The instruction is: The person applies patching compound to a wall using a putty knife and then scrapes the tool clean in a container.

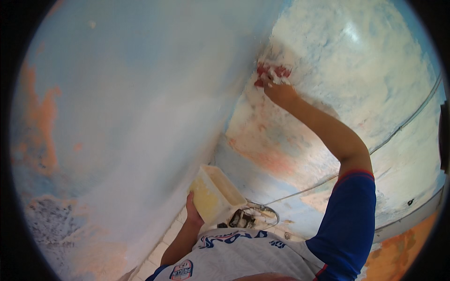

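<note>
Overhead, right hand point(280, 91) grips a red scraper point(272, 72); left hand point(193, 211) clasps a tub point(216, 193).

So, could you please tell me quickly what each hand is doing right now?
Left hand: closed around a pale plastic tub.
Right hand: closed on a red tool, pressed to the wall.

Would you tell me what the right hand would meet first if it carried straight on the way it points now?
Most likely the wall itself: the right hand already presses a red tool against its white-coated patch, so nothing else seems to lie ahead, though depth is hard to judge.
</note>
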{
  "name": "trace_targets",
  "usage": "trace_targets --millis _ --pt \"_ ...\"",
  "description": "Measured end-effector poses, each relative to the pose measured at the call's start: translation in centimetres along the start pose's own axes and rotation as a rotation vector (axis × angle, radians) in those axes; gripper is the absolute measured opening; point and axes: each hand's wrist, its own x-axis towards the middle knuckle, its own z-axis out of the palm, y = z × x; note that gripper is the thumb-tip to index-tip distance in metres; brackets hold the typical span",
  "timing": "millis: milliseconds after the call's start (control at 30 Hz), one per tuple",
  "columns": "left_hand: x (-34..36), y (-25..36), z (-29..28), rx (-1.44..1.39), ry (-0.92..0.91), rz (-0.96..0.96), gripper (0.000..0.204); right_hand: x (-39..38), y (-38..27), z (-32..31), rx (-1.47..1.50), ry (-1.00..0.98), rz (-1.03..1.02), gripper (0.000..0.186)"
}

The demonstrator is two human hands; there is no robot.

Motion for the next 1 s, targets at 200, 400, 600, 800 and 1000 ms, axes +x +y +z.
trace_targets --millis 200,400,600,800,1000 --pt "-0.8 0.7 -0.1 -0.033 0.007 0.007 0.07 6.8 12.8 -8.3 0.095 -0.056 0.281 0.043" --pt "-0.4 1.0 0.0 0.008 0.045 0.009 0.068 1.9 10.7 -6.9 0.272 -0.24 -0.23 0.042" --pt "-0.2 0.8 0.3 -0.04 -0.009 -0.004 0.067 5.1 15.1 -9.1 0.214 -0.032 0.01 0.053" --pt "-0.1 -0.5 0.3 -0.038 -0.018 -0.002 0.068 4.4 14.5 -6.1 0.349 -0.095 -0.084 0.05" --pt "0.8 -1.4 1.3 -0.049 0.021 0.072 0.068 3.6 18.3 -8.9 0.372 -0.104 -0.104 0.057"
